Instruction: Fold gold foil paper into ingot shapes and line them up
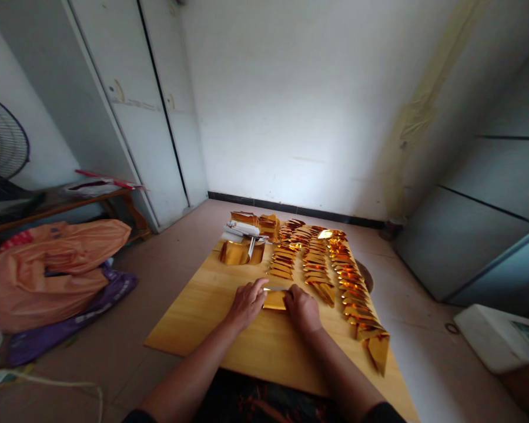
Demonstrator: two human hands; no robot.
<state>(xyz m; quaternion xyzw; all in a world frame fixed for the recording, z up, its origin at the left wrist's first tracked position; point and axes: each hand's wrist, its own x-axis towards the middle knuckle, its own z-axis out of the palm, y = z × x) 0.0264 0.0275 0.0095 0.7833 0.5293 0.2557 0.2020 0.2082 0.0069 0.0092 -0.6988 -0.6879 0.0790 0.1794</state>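
A small piece of gold foil paper (274, 300) lies on the wooden board between my hands, with a pale strip along its far edge. My left hand (248, 301) pinches its left end, thumb and forefinger at the far corner. My right hand (302, 308) has its fingers closed on the right end. Just beyond are rows of folded gold foil pieces (316, 258), standing overlapped. A stack of gold foil sheets (235, 253) lies at the far left of the board, with white paper strips (243, 228) behind it.
The wooden board (189, 311) stands close before me. Another long row of folded foil (350, 282) runs down its right edge. On the floor at left lie an orange bag (48, 276) and a purple bag (79, 317). A white box (496, 338) sits at right.
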